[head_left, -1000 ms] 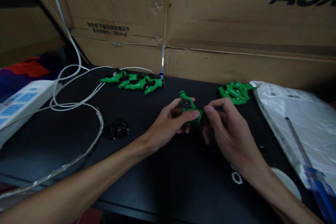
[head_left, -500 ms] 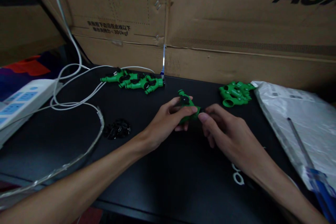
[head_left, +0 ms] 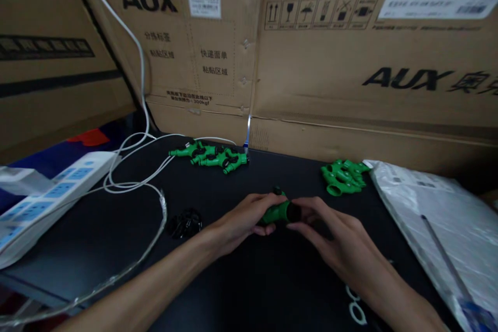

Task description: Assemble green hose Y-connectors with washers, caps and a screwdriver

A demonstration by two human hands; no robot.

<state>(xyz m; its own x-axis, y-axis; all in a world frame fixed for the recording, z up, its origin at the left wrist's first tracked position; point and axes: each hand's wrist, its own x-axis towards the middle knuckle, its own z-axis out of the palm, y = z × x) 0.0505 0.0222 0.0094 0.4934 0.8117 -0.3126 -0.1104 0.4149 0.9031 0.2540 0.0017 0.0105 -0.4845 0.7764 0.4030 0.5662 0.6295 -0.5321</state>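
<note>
My left hand (head_left: 249, 220) is closed around a green Y-shaped hose connector (head_left: 275, 212) above the middle of the table, with the wide end facing right. My right hand (head_left: 330, 233) pinches the black end piece (head_left: 294, 212) of that connector between thumb and fingers. Whether this black piece is a separate ring or cap, I cannot tell. Left of my left wrist lies a pile of small black parts (head_left: 185, 223). Several white rings (head_left: 357, 313) lie beside my right forearm, which partly hides them.
Green connectors with black valves (head_left: 220, 158) lie at the back left. More green connectors without black parts (head_left: 344, 176) are at the back right, beside a white plastic package (head_left: 439, 207) with a screwdriver (head_left: 447, 259) on it. A power strip (head_left: 58, 197) and white cable (head_left: 163, 207) occupy the left; cardboard boxes (head_left: 311, 98) stand behind.
The view has tilted up, so everything sits lower in the picture. The connector has turned in my left hand, its wide end more visible, and my right fingers now grip the black end.
</note>
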